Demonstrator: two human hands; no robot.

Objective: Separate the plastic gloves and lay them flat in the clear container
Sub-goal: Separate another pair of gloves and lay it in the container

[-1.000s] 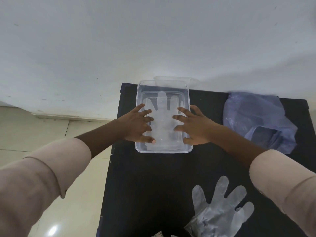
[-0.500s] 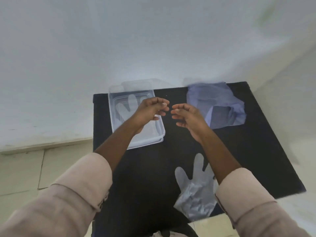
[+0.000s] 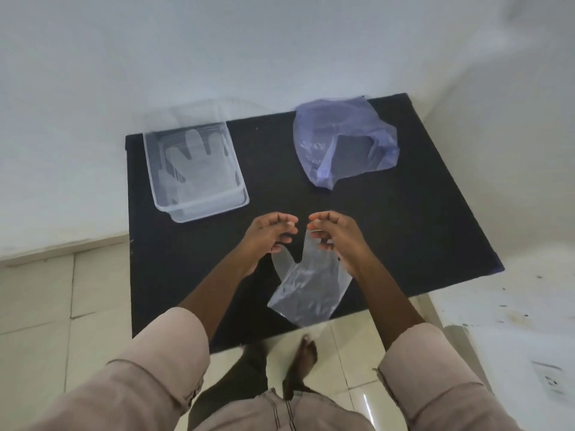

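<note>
White walls and pale floor tiles (image 3: 37, 306) frame our black table (image 3: 404, 228). At its far left corner sits the clear container (image 3: 241, 194), and in it a glove (image 3: 193, 163) lies flat, fingers pointing to the wall. At the far right a crumpled bluish bag (image 3: 345, 144) rests, well apart from the container.

We hold both hands over the near middle of the table, close together but not touching. Our left hand (image 3: 267, 237) has its fingers curled, tips gathered toward the thumb; it seems to grip nothing, though the glove's thumb passes just beneath it and the blur keeps us from being sure. Our right hand (image 3: 336, 241) is curled likewise, its fingertips (image 3: 314, 227) pinching the top of a second glove (image 3: 308, 284), which hangs from them and spreads down to the table's near edge, its cuff just past the edge.
</note>
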